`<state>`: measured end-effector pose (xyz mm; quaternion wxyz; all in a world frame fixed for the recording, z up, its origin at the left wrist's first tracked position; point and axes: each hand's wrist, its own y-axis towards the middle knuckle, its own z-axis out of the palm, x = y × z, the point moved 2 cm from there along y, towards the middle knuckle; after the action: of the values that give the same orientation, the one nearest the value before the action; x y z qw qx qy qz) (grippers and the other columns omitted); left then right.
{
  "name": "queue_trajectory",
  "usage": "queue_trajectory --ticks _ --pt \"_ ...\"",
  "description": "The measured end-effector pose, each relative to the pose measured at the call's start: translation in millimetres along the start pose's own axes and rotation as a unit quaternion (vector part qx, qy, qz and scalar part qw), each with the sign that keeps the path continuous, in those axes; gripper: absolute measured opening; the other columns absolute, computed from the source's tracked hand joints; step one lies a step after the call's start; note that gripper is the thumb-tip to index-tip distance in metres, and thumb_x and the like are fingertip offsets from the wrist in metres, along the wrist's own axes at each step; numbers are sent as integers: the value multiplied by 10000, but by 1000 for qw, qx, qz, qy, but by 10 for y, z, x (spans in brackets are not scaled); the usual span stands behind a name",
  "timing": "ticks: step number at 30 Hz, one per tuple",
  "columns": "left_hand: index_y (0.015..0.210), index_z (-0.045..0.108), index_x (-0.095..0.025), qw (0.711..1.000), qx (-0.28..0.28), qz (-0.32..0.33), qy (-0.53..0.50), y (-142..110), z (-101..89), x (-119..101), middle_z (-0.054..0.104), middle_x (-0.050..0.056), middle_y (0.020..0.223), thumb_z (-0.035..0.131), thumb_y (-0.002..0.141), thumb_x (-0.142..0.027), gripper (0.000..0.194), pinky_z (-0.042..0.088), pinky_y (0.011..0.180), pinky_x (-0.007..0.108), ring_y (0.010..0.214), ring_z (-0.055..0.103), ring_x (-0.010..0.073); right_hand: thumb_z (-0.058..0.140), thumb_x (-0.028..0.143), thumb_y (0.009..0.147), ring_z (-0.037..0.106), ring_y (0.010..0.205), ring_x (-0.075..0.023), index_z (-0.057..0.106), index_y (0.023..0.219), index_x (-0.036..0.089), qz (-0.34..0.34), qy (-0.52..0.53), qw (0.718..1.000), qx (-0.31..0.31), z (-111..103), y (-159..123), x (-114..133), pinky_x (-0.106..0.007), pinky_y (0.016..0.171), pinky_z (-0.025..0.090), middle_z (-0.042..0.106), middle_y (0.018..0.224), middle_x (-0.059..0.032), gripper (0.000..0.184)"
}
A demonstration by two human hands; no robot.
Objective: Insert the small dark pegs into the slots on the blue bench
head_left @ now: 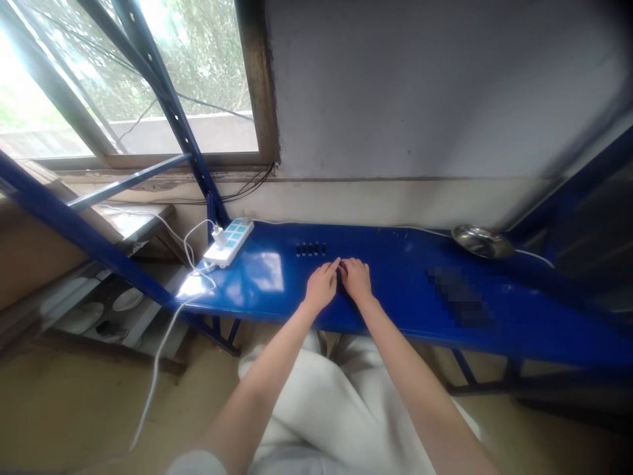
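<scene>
My left hand (322,285) and my right hand (356,277) meet over the middle of the blue table (400,284). Their fingertips come together around something small and dark, mostly covered by the fingers, so its kind does not show. Both hands look closed in a pinch. Just beyond and to the left of them, several small black cylinder-like pieces (310,249) stand or lie in a short row, evenly spaced.
A white power strip (230,243) with a plug and cable sits at the table's left end. On the right are a shiny metal bowl (482,241) and a pixelated dark object (459,297). Tiny bits (395,233) lie near the back edge. Blue rack posts (173,112) rise at left.
</scene>
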<state>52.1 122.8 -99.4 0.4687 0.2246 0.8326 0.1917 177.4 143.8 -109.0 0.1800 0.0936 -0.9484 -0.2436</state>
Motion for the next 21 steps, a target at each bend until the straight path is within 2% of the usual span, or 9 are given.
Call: queue_trajectory --ticks 4,8,14,18,21 --pt "1225 489 -208 993 21 2 116 -1 30 16 585 83 1138 358 873 -180 377 455 853 339 1002 553 192 348 225 905 521 796 -215 608 903 144 -27 -14 1000 -5 15 -4 4 -315 678 317 633 880 -106 272" --pt "1103 527 -165 983 -4 -22 184 4 36 38 623 96 1032 363 885 -185 273 441 807 346 930 581 196 361 203 899 510 758 -204 620 861 144 -60 -8 998 -9 30 -28 13 -306 658 321 637 837 -97 269" --pt "956 542 -158 986 -39 -63 146 3 -3 53 651 78 909 392 866 -138 176 422 762 334 848 603 188 374 276 907 526 755 -211 636 855 149 -82 18 996 -10 58 -38 6 -314 665 360 652 823 -97 295" --pt "967 531 -162 989 -96 -52 95 -2 -31 75 646 70 886 412 870 -177 154 422 789 338 817 602 176 357 369 911 557 750 -215 634 915 136 -34 53 997 -36 55 -43 -17 -327 692 406 660 827 -113 362" --pt "996 522 -167 988 -133 -44 70 -14 -43 92 634 78 907 403 881 -222 174 432 790 329 822 599 171 326 378 918 575 756 -217 629 945 133 5 71 995 -65 49 -50 -44 -342 718 431 665 863 -119 390"
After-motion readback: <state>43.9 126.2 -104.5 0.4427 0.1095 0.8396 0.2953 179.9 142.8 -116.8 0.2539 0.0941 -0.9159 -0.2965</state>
